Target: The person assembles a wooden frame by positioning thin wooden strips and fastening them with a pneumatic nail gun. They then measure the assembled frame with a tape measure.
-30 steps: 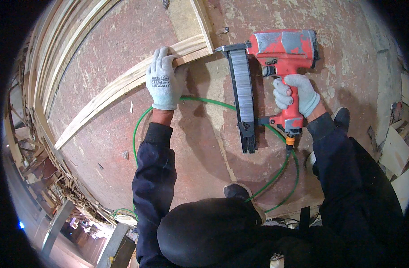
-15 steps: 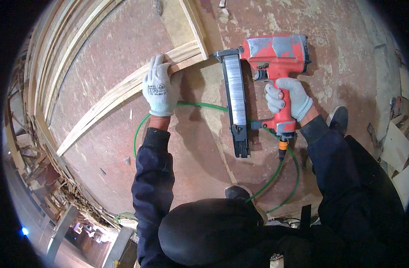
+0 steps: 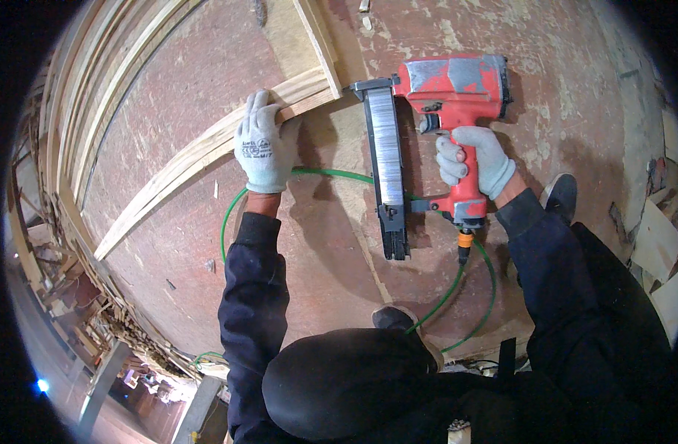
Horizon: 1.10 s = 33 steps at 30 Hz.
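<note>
My right hand (image 3: 476, 159), in a light grey glove, grips the handle of a red pneumatic nail gun (image 3: 450, 85). Its long black magazine (image 3: 387, 170) points back toward me, and its nose sits against the end of a curved wooden strip (image 3: 198, 155). My left hand (image 3: 263, 144), also gloved, presses flat on that strip a short way left of the gun's nose. A green air hose (image 3: 472, 296) runs from the gun's handle base and loops under my arms.
The work lies on a large reddish-brown board (image 3: 191, 81) with worn pale patches. A straight wooden slat (image 3: 316, 37) meets the curved strip at the top. More curved wooden strips (image 3: 80, 111) are stacked along the left edge. My shoe (image 3: 561, 196) rests at the right.
The view has shifted, so the strip, the gun and both hands now sit slightly lower and left in the picture. Both hands keep their hold; the gun's nose stays at the strip's end.
</note>
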{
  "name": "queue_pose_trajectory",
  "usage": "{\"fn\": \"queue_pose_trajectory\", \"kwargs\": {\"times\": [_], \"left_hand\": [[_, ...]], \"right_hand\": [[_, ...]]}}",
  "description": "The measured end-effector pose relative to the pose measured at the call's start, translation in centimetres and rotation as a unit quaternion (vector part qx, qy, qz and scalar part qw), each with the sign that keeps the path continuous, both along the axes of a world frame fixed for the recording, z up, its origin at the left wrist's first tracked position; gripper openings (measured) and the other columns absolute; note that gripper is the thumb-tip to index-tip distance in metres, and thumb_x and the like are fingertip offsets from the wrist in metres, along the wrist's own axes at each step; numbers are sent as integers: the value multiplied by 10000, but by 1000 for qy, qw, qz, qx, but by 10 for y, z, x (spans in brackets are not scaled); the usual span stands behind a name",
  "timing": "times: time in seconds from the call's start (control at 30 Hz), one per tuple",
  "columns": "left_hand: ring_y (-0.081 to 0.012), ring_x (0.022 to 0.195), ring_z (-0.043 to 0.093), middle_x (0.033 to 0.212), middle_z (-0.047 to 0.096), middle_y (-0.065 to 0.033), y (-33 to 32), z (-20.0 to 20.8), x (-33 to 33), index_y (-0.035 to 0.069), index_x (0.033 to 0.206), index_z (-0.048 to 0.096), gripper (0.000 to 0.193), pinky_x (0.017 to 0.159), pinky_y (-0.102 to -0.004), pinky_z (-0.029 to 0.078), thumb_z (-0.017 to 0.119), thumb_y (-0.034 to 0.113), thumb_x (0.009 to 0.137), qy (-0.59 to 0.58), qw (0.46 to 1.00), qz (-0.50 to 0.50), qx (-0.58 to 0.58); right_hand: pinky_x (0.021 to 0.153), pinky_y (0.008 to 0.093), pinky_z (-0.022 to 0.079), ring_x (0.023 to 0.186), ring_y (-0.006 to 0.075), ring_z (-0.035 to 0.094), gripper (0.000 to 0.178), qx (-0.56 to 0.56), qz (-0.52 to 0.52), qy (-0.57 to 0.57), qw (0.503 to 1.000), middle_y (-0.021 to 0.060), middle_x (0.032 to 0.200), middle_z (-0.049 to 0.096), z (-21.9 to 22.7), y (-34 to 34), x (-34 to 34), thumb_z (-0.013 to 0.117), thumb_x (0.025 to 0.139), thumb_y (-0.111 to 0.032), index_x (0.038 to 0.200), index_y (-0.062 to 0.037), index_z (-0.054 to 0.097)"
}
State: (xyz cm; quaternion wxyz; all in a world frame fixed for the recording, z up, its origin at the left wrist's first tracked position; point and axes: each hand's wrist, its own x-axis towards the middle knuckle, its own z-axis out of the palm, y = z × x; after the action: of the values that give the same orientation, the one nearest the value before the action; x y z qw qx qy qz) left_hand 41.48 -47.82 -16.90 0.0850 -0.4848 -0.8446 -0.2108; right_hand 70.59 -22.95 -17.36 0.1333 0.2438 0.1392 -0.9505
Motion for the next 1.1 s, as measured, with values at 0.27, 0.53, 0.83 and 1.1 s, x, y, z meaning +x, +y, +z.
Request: {"fn": "queue_pose_trajectory", "kwargs": {"times": [0.27,0.53,0.83,1.1], "left_hand": [[-352,1137,654,1272,669,-137,1,4,1,66,1070,632,379,930,-414,527,841,150,765,4,1000,-7,-1],[-350,1159,648,1293,661,-145,0,4,-1,64,1074,636,375,953,-418,520,841,154,773,5,1000,-10,-5],[-372,1141,646,1273,657,-157,1,3,-3,43,1054,618,353,941,-421,524,828,119,781,-14,1000,-20,-8],[-376,1262,594,1347,631,-153,2,4,-1,66,1076,636,353,983,-470,489,819,146,785,-4,1000,-11,-4]], "right_hand": [[583,309,402,513,127,446,321,-13,0,2,1000,-34,616,436,-1,1,1,635,910,-356,737,-135,479],[565,308,383,502,127,427,346,-13,18,21,1000,-35,601,416,-2,4,0,634,904,-381,717,-143,467],[555,305,379,498,128,429,353,8,6,31,999,-24,584,418,3,24,-5,639,902,-373,700,-149,456],[528,323,395,479,136,430,310,-10,40,8,999,-35,600,451,3,35,-15,637,905,-331,725,-132,480]]}}
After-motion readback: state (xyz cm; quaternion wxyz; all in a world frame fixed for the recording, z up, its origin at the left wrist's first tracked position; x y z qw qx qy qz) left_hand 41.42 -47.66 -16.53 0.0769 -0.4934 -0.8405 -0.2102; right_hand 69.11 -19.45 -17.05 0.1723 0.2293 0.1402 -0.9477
